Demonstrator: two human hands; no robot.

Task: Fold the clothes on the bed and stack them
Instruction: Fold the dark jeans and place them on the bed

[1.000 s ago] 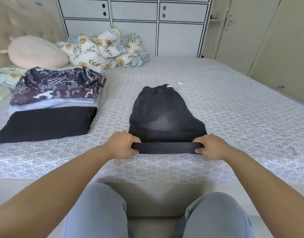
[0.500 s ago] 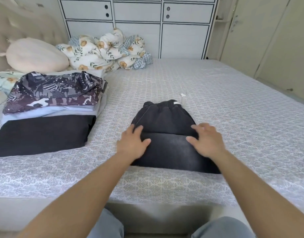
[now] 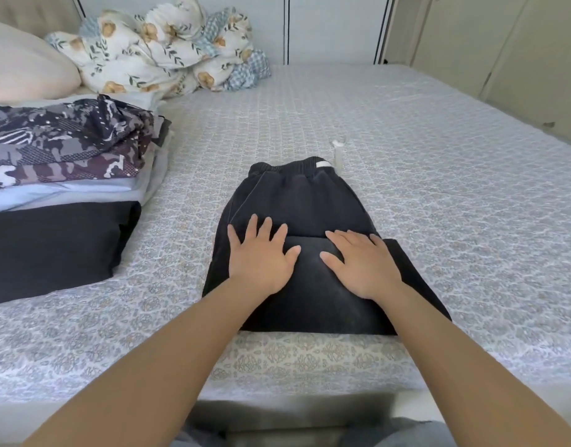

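Dark washed-black trousers (image 3: 297, 195) lie on the bed (image 3: 438, 188) in front of me, their lower part folded up over the upper part, waistband pointing away. My left hand (image 3: 261, 256) lies flat with spread fingers on the left of the folded flap. My right hand (image 3: 361, 262) presses flat on the right of it. At the left stands a stack of folded clothes (image 3: 61, 195): a black piece at the bottom, pale blue and white ones in the middle, a camouflage-print one on top.
A crumpled floral quilt (image 3: 161, 50) and a cream pillow (image 3: 23, 62) lie at the head of the bed, far left. A small clear plastic piece (image 3: 337, 150) lies just beyond the waistband. White wardrobe doors stand behind the bed.
Both hands gripped the trousers' near hem, carried it away from me over the upper part and let go. They now lie flat on the fold, closer together than half a second ago.
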